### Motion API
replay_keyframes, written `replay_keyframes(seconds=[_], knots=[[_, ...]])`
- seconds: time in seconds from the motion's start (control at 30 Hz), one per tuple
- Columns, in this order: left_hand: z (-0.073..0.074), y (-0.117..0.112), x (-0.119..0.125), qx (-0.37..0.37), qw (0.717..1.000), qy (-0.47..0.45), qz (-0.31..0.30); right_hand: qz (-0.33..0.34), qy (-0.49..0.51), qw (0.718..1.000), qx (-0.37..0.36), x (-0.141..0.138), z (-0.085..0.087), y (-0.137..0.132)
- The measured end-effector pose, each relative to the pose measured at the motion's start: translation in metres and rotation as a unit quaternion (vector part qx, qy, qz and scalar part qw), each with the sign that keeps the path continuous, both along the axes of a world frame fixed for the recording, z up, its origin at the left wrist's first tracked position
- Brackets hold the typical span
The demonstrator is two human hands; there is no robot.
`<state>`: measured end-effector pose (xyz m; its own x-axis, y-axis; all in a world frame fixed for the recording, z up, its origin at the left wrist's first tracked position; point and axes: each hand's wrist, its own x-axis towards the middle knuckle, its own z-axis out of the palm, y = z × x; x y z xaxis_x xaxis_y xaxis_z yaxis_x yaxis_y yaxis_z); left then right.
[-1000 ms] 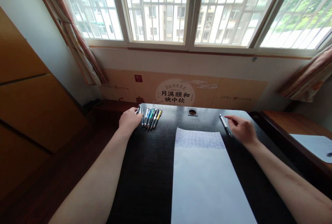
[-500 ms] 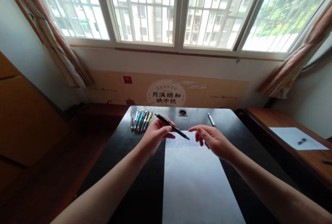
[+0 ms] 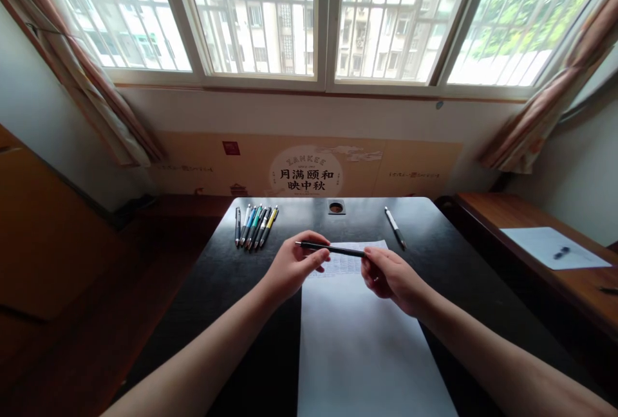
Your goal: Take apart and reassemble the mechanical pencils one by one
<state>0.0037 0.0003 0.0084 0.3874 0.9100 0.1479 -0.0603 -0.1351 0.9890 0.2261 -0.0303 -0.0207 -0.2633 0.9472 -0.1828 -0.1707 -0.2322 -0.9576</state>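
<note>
A black pen (image 3: 344,250) is held almost level between both hands, above a long white sheet of paper (image 3: 362,340). My left hand (image 3: 298,261) is closed round its left part, with the thumb in front and fingers behind. At the pen's right end, my right hand (image 3: 390,275) pinches the tip between thumb and fingertips, so the tip itself is hidden. Rows of small writing cover the top strip of the paper, partly behind the hands. Several pens (image 3: 255,227) lie side by side left of the paper, and a white and black pen (image 3: 395,226) lies alone to the right.
Everything lies on a black table (image 3: 212,301) with a round cup-like inset (image 3: 337,208) at its far edge. To the right is a wooden surface (image 3: 487,214) bearing another sheet (image 3: 550,246). A printed cardboard panel (image 3: 420,153) stands below the barred window.
The pen has turned from slanting down to the right to nearly level. My right hand, apart from the pen before with its index finger pointing, now grips the pen's right end.
</note>
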Motion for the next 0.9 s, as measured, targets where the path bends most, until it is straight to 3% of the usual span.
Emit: replay_keyframes(seconds=[0.17, 0.37, 0.7, 0.9], knots=[[-0.005, -0.003, 0.003, 0.058, 0.997, 0.04, -0.006, 0.031, 0.039, 0.997, -0.055, -0.008, -0.001, -0.003], [-0.004, -0.006, 0.001, 0.123, 0.989, 0.085, 0.006, 0.051, 0.055, 0.995, -0.063, -0.009, -0.003, -0.004], [-0.004, -0.013, 0.008, 0.035, 0.999, -0.018, 0.019, 0.038, 0.01, 0.994, 0.098, -0.014, -0.013, -0.001], [-0.003, -0.018, 0.014, -0.001, 0.998, -0.041, 0.053, 0.007, -0.082, 0.973, 0.216, -0.01, -0.013, 0.002]])
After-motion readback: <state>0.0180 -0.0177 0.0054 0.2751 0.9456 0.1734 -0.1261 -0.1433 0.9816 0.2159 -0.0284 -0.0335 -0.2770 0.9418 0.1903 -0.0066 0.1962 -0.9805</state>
